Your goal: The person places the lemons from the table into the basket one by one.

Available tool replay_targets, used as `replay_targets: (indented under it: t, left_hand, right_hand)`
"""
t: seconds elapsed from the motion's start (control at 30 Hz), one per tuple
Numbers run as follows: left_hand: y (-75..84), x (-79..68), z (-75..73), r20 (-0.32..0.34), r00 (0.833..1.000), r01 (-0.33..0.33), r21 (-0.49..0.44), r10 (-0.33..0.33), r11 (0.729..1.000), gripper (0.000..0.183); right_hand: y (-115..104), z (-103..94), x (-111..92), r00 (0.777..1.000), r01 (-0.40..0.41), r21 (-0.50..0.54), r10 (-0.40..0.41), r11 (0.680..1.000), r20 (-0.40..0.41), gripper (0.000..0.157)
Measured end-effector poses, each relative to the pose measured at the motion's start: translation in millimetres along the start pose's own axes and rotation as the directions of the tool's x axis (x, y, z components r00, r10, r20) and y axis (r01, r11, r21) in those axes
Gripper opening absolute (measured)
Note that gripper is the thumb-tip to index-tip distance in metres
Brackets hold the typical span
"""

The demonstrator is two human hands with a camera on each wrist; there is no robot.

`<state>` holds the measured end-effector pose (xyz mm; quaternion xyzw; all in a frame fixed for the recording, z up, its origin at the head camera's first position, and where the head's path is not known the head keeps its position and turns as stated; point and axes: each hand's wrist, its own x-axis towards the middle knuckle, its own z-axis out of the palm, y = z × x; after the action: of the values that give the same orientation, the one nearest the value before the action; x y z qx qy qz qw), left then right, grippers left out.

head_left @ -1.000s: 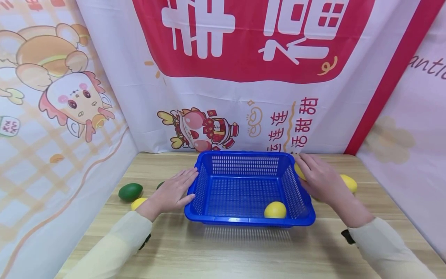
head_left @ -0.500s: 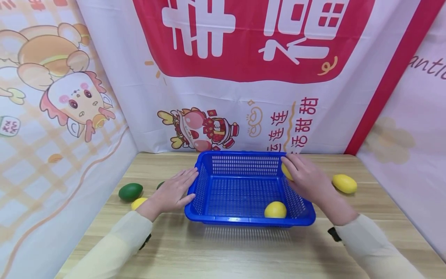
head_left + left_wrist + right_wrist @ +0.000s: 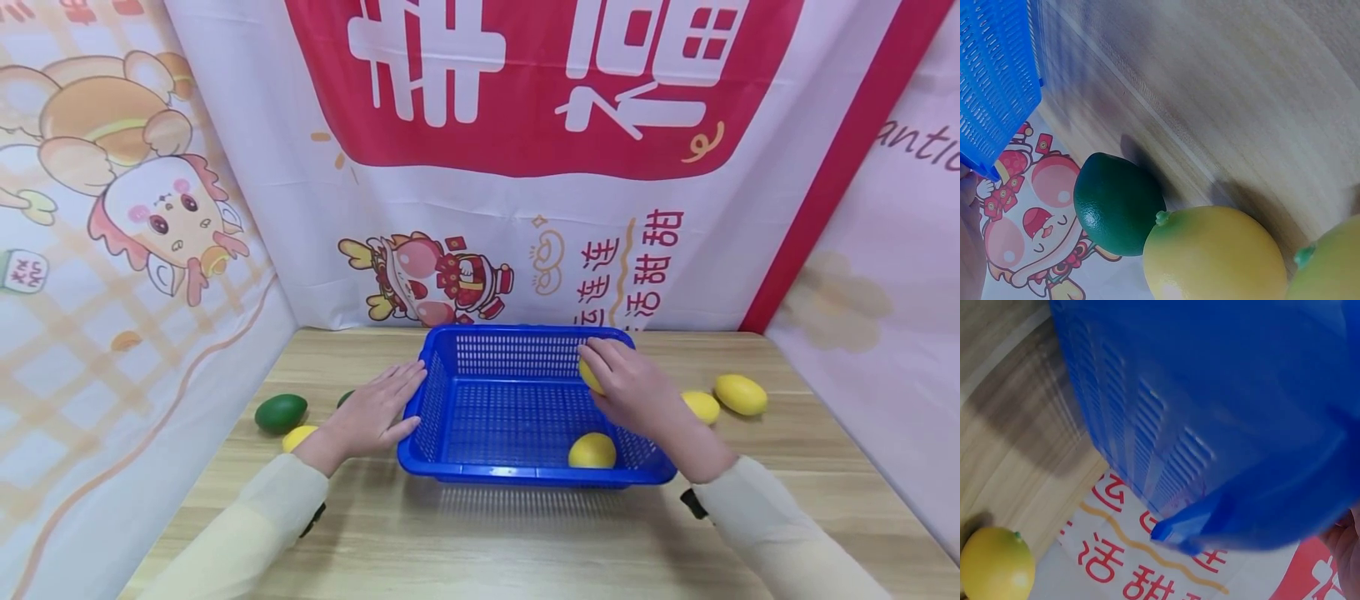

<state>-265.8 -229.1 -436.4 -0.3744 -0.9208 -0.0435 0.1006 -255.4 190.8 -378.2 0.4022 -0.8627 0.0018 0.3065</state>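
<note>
In the head view my right hand (image 3: 633, 392) holds a yellow lemon (image 3: 589, 377) over the right part of a blue plastic basket (image 3: 517, 473). The fingers cover much of this lemon. A second lemon (image 3: 592, 451) lies inside, near the basket's front right corner. My left hand (image 3: 375, 414) rests with straight fingers against the left rim, thumb apart from them. The right wrist view is mostly filled by the basket's perforated side (image 3: 1166, 419), with a bit of my right hand (image 3: 1349, 550) at the edge.
Two lemons, a nearer one (image 3: 701, 407) and a farther one (image 3: 741, 394), lie right of the basket. On the left are a dark green fruit (image 3: 281, 413), a lemon (image 3: 299, 437) and another green fruit (image 3: 1117, 205). A printed cloth (image 3: 480, 250) hangs behind the wooden table (image 3: 525, 550).
My right hand has carried its lemon leftward from the basket's right rim to above its inside. A lemon on the right has come into sight behind it. The left hand stays put.
</note>
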Motion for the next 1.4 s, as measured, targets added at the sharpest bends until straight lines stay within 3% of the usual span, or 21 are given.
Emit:
replay_targets:
  t: [0.43, 0.77, 1.4]
  left_hand:
    - [0.5, 0.2, -0.8, 0.01, 1.0, 0.003, 0.0, -0.003, 1.0, 0.071]
    - [0.5, 0.2, -1.5, 0.019, 1.0, 0.01, 0.002, -0.01, 1.0, 0.072]
    - [-1.6, -0.2, -0.3, 0.007, 1.0, -0.001, 0.007, 0.001, 1.0, 0.072]
  right_hand:
    - [-10.6, 6.5, 5.3, 0.994, -0.054, 0.08, 0.046, 0.995, 0.097, 0.063]
    - [-15.3, 15.2, 7.6, 0.991, -0.028, 0.126, 0.01, 0.992, 0.134, 0.061]
    - [-25.3, 21.7, 12.0, 0.944, -0.103, 0.218, 0.026, 0.97, 0.33, 0.061]
